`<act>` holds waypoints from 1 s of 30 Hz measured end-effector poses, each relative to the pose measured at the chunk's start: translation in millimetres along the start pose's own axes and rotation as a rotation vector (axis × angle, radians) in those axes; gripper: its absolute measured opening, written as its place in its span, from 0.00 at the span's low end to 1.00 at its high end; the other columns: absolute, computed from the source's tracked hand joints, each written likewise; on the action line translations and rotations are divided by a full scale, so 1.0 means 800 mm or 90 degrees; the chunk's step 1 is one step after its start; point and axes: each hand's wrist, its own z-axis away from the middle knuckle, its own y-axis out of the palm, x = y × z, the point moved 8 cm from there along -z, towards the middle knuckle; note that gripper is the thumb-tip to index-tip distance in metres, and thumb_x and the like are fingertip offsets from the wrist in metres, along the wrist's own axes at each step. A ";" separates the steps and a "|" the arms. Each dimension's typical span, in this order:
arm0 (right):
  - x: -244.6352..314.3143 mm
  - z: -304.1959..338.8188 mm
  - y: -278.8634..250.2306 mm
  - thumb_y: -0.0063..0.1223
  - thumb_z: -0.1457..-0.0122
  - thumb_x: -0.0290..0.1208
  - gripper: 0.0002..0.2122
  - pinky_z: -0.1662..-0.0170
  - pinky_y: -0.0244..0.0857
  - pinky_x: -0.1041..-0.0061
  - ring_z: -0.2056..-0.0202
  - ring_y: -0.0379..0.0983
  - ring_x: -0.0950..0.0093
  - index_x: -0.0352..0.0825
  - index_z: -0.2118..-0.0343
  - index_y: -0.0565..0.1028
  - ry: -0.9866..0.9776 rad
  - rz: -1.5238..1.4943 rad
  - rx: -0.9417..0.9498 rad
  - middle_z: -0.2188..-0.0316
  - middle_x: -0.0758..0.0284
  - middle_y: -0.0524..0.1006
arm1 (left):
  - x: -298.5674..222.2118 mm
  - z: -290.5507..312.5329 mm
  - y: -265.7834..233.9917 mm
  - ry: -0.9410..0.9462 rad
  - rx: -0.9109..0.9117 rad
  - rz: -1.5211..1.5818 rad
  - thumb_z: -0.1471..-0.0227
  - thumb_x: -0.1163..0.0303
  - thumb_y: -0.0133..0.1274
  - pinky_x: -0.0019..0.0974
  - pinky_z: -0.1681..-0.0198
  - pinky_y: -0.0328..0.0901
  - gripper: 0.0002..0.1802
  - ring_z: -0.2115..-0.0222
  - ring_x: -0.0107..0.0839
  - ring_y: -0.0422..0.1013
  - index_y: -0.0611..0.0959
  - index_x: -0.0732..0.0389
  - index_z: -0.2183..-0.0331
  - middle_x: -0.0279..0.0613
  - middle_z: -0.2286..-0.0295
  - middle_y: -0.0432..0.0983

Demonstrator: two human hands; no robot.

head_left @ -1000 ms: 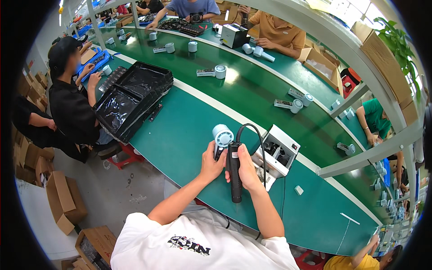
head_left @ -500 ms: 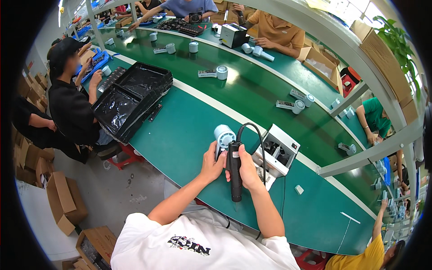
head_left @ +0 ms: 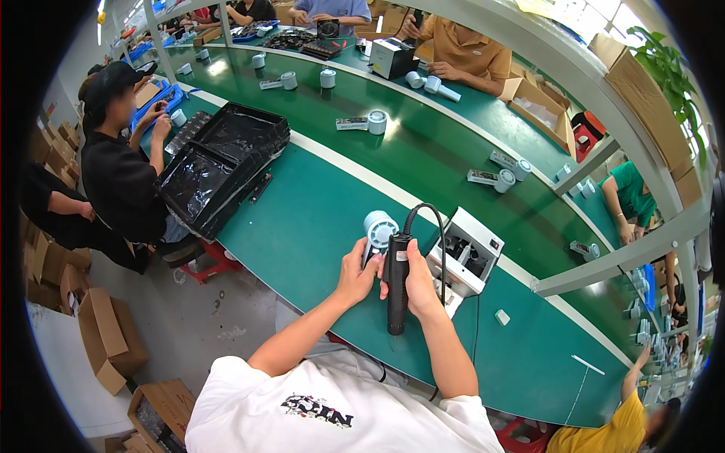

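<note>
Over the green tabletop (head_left: 294, 241), your left hand (head_left: 353, 276), the nearer one, is wrapped round a pale-blue round-headed plastic fan (head_left: 379, 226), head pointing away from you, long axis running back your way. Your right hand (head_left: 419, 285) grips a black cylindrical corded tool (head_left: 396, 294) just right of it, pretty much parallel.

White-clad worker (head_left: 249, 400) grips a lt. blue fan (head_left: 380, 225) in L hand (head_left: 355, 275) and a blk driver (head_left: 397, 291) in R hand (head_left: 421, 281), side by side over a grn bench (head_left: 302, 226). Driver's cord (head_left: 436, 213) arcs past a white machine (head_left: 477, 283) w/ open side; a small white block (head_left: 502, 318) lies near it. Upper L, a blk bin (head_left: 198, 204) sits beside a co-worker (head_left: 117, 174) in blk cap (head_left: 113, 79). Beyond, more fans (head_left: 377, 121) dot a grn belt (head_left: 423, 151); cardboard boxes (head_left: 113, 332) stand lower L.
</note>
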 end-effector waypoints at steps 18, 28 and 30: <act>0.060 0.034 -0.021 0.22 0.32 0.60 0.31 0.62 0.68 0.72 0.66 0.72 0.72 0.33 0.62 0.69 -0.262 0.061 -0.126 0.68 0.62 0.74 | -0.003 0.003 0.001 0.029 0.015 -0.042 0.47 0.71 0.55 0.37 0.72 0.66 0.20 0.76 0.34 0.73 0.74 0.69 0.54 0.48 0.75 0.76; 0.064 0.031 -0.035 0.28 0.35 0.64 0.31 0.74 0.70 0.75 0.72 0.74 0.73 0.33 0.61 0.66 -0.271 -0.027 -0.224 0.71 0.62 0.74 | -0.022 0.008 -0.003 0.097 0.003 -0.094 0.49 0.71 0.56 0.38 0.69 0.67 0.21 0.75 0.38 0.74 0.73 0.68 0.55 0.50 0.74 0.76; 0.065 0.030 -0.033 0.39 0.32 0.52 0.22 0.75 0.70 0.77 0.73 0.74 0.76 0.32 0.62 0.66 -0.309 -0.066 -0.228 0.71 0.61 0.75 | -0.025 0.006 -0.003 0.100 0.002 -0.093 0.49 0.71 0.56 0.38 0.69 0.67 0.20 0.75 0.38 0.74 0.73 0.68 0.55 0.50 0.74 0.76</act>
